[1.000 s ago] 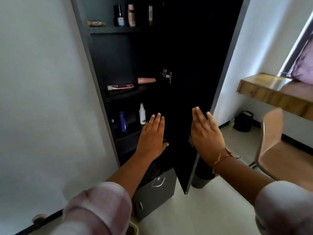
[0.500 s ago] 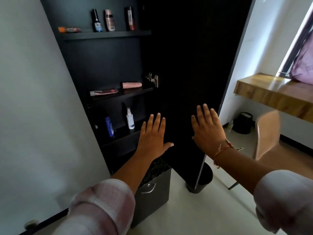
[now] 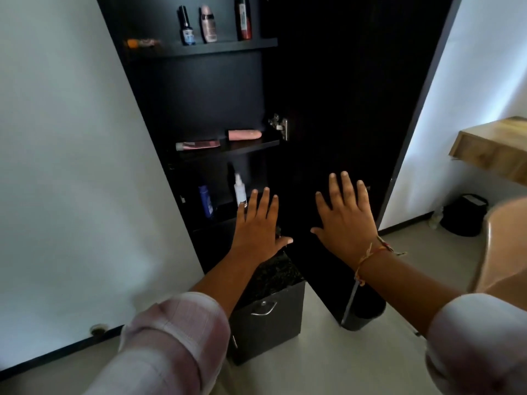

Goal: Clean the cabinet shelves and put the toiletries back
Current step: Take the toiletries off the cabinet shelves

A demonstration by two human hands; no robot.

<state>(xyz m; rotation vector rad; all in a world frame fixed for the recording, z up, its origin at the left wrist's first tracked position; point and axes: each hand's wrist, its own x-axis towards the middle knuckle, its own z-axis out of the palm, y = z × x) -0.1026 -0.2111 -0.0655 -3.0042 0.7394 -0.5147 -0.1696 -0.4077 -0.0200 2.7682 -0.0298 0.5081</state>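
Cabinet (image 3: 205, 89) stands tall and dark against a white wall, with its door (image 3: 342, 109) swung wide to the right, so every visible shelf can be reached. No cloth is in sight and the toiletries all sit in place, so the step in hand is probably emptying the shelves before wiping.

That would go best from the top shelf (image 3: 256, 44) downward, so dust falls onto boards not yet cleaned. The middle shelf (image 3: 251, 146) would come next, then the lower shelf (image 3: 205, 223). The black drawer unit (image 3: 268, 317) just below could hold the items, kept in shelf groups so they go back where they belong.

Both hands reach forward at about lower-shelf height, backs toward the camera, fingers straight and spread, grasping nothing. The left hand (image 3: 258, 223) hangs before the lower shelf, and one fingertip overlaps the foot of the white spray bottle (image 3: 239, 188). Whether it touches the bottle cannot be told. The right hand (image 3: 346, 220) lies in front of the door's inner face, and contact there is also unclear.

On the top shelf stand a red-and-black can (image 3: 243, 19), a pink bottle (image 3: 208, 24) and a dark bottle (image 3: 186, 27). These look tippy, so lift each by the body, one at a time. Two tubes (image 3: 244, 134) lie flat on the middle shelf, and a blue bottle (image 3: 206, 201) stands beside the spray bottle.
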